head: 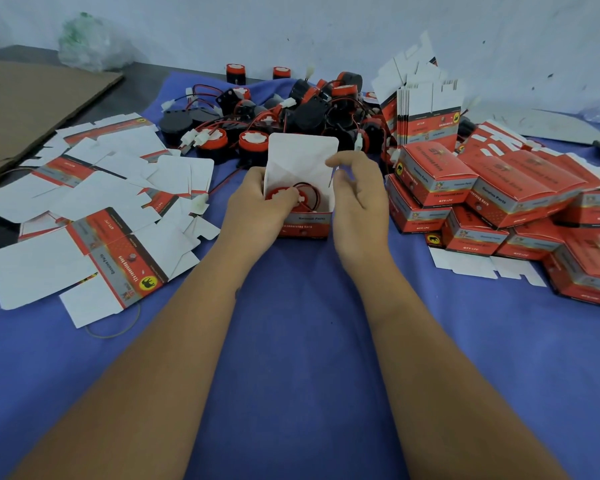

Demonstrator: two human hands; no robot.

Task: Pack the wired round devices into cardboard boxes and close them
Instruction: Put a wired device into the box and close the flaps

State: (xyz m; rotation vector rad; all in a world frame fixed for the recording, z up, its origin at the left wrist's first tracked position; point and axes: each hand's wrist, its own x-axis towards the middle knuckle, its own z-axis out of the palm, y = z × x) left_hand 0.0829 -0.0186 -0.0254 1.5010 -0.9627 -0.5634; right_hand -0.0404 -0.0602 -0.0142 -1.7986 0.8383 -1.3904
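- Head view puts me mid-pack: one round device (pixel 284 196) sits inside the open box (pixel 303 227) at centre on the blue cloth (pixel 291 341), lid flap upright.
- My left hand (pixel 257 206) curls round the box's left wall, thumb pressing the device down.
- My right hand (pixel 355 192) hovers loosely curled beside the right wall, holding nothing.
- Next, I judge: tuck the wire, fold the lid shut.

Centre frame, the open box (pixel 303 216) is white inside, red and grey outside; its round device (pixel 282 195) is red-topped with red and black wires. A blue cloth (pixel 291 341) covers the worktop; brown cardboard (pixel 25 109) lies upper left.
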